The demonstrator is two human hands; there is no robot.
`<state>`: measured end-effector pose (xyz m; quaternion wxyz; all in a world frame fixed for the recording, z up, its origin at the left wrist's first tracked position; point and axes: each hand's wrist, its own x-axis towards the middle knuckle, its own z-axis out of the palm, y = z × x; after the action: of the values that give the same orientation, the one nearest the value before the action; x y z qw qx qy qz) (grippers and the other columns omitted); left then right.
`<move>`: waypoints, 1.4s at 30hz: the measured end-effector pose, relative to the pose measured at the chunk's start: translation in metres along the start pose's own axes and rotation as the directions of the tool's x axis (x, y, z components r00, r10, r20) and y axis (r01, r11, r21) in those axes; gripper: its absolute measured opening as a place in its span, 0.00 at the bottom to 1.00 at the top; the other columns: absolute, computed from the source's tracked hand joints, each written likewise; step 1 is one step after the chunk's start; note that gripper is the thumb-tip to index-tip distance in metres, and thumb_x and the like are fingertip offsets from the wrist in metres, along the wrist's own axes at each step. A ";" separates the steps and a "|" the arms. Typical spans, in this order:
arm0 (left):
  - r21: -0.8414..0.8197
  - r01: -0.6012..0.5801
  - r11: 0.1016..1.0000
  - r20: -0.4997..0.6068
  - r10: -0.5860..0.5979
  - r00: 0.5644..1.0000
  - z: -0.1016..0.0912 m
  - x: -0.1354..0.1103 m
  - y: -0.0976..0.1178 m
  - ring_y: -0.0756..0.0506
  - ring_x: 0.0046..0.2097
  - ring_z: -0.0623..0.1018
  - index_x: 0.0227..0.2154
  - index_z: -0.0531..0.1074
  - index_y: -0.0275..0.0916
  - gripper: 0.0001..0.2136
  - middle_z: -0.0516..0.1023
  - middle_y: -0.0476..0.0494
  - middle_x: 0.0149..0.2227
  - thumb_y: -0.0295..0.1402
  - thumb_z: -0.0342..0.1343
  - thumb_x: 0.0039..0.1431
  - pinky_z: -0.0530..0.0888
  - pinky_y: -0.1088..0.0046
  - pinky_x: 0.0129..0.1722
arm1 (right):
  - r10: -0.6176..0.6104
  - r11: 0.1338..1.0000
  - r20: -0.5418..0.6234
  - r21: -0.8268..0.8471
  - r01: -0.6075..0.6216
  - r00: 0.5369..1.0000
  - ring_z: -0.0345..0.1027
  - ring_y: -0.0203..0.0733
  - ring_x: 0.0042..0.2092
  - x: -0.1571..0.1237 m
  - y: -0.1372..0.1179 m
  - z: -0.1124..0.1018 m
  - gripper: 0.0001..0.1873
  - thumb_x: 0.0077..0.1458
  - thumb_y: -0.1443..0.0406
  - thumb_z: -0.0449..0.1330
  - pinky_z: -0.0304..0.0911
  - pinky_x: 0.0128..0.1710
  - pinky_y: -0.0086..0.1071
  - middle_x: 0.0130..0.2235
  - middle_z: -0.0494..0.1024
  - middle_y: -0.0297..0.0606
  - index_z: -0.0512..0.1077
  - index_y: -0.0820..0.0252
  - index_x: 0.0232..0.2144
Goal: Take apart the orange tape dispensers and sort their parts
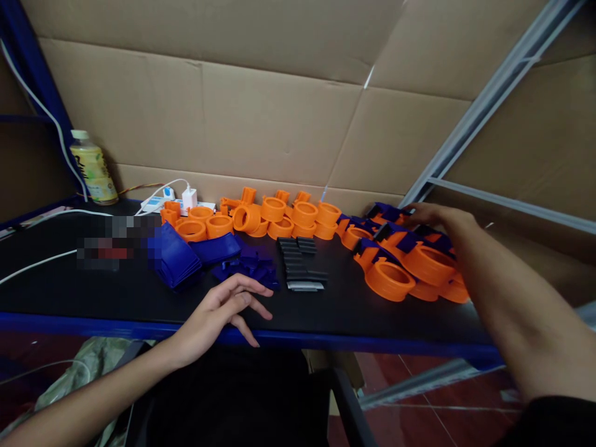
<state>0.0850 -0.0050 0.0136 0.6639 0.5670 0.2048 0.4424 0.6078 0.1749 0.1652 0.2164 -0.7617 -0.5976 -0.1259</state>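
Observation:
Above the table's front edge, my left hand (233,304) is open, its fingers spread and holding nothing. It is nearest a pile of small dark-blue plastic parts (249,267) and a row of black strips (295,261). My right hand (433,214) reaches to the back of a heap of orange rings fitted with blue parts (391,279). Its curled fingers appear closed on an orange-and-blue ring piece (391,212) at the rear of the heap; some fingers are hidden. Flat blue pieces (174,256) lie stacked to the left.
Plain orange rings (305,214) stand piled along the cardboard wall (279,118). A power strip with a white charger (189,198) and cables sits behind. A yellow-labelled bottle (95,171) stands at the back left. The black tabletop (116,292) has a blue front edge.

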 end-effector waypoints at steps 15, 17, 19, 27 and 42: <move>-0.077 -0.002 0.997 0.030 0.005 1.000 -0.002 0.001 0.002 0.30 0.62 0.71 0.55 0.71 0.39 0.16 0.74 0.29 0.58 0.35 0.56 0.66 0.77 0.49 0.51 | -0.449 0.889 -0.285 -0.236 0.393 0.847 0.60 0.58 0.58 -0.080 -0.123 -0.059 0.40 0.56 0.48 0.60 0.55 0.41 0.43 0.55 0.66 0.62 0.66 0.71 0.61; -0.111 -0.031 0.993 0.038 0.035 0.999 -0.004 0.001 0.002 0.30 0.64 0.67 0.58 0.69 0.41 0.21 0.71 0.30 0.61 0.37 0.58 0.64 0.73 0.46 0.55 | -0.555 0.831 -0.307 -0.223 0.509 0.773 0.62 0.54 0.55 -0.139 -0.165 -0.052 0.38 0.57 0.50 0.61 0.59 0.42 0.40 0.54 0.66 0.58 0.65 0.67 0.62; -0.157 -0.082 0.984 0.025 0.087 0.996 -0.005 0.000 -0.001 0.30 0.66 0.65 0.60 0.68 0.43 0.25 0.67 0.32 0.65 0.40 0.61 0.61 0.70 0.46 0.58 | -0.632 0.772 -0.314 -0.171 0.613 0.709 0.64 0.52 0.49 -0.200 -0.204 -0.038 0.38 0.54 0.50 0.64 0.63 0.40 0.39 0.52 0.67 0.54 0.66 0.63 0.62; -0.236 -0.148 0.960 -0.300 0.073 0.951 -0.002 -0.005 -0.006 0.41 0.48 0.80 0.44 0.76 0.40 0.12 0.81 0.41 0.47 0.39 0.60 0.62 0.78 0.64 0.46 | -0.728 0.660 -0.221 0.030 0.751 0.649 0.67 0.50 0.45 -0.320 -0.270 -0.017 0.28 0.62 0.50 0.58 0.68 0.42 0.43 0.45 0.73 0.48 0.69 0.64 0.54; 0.076 0.020 0.997 -0.250 0.000 0.968 -0.002 -0.003 -0.006 0.49 0.30 0.73 0.42 0.73 0.36 0.16 0.73 0.49 0.30 0.44 0.61 0.59 0.73 0.76 0.27 | -0.815 0.564 -0.123 0.054 0.824 0.566 0.74 0.43 0.45 -0.317 -0.266 0.003 0.20 0.65 0.73 0.52 0.71 0.37 0.35 0.46 0.78 0.46 0.65 0.69 0.58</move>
<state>0.0839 -0.0065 0.0070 0.6126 0.5313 0.3066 0.4985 0.2705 -0.0440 0.0669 0.1980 -0.3792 -0.8787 -0.2119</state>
